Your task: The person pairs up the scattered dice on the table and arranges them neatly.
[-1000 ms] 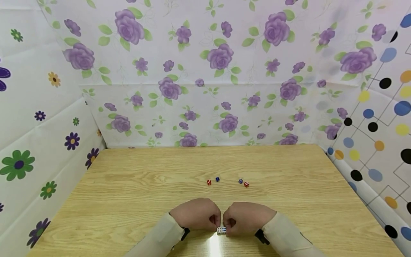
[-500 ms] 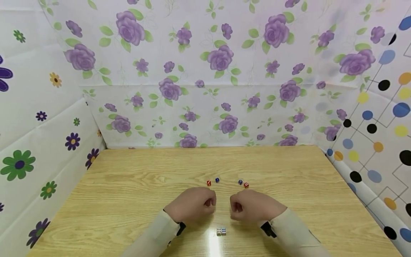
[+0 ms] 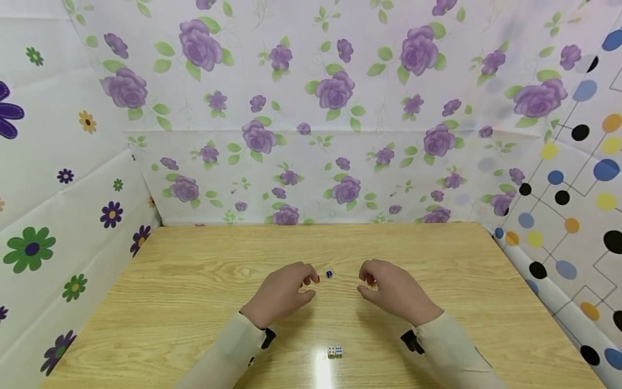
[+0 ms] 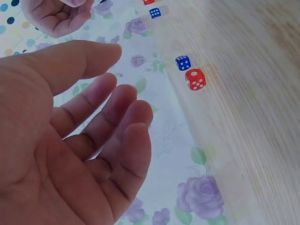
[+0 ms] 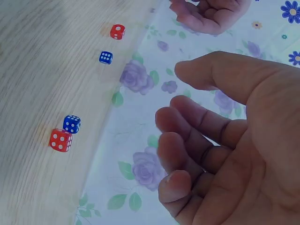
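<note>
My left hand (image 3: 284, 294), fingers loosely bent and thumb apart, hovers beside the left pair of dice. Its fingertips partly cover a red die (image 4: 195, 79) in the head view; a blue die (image 3: 329, 274) sits just to the right. My right hand (image 3: 398, 292), similarly curved with a gap between thumb and fingers, is over the right pair. In the head view it mostly hides them, but the right wrist view shows a red die (image 5: 61, 140) touching or nearly touching a blue die (image 5: 71, 124). Neither hand holds anything.
Two white dice (image 3: 335, 352) stand side by side near the front of the wooden table (image 3: 204, 286). A flowered cloth (image 3: 301, 156) hangs behind the table's back edge, with patterned cloths at left and right.
Both hands have left the two white dice, moved forward and apart toward the coloured dice, and their fingers have loosened. The white dice stay side by side.
</note>
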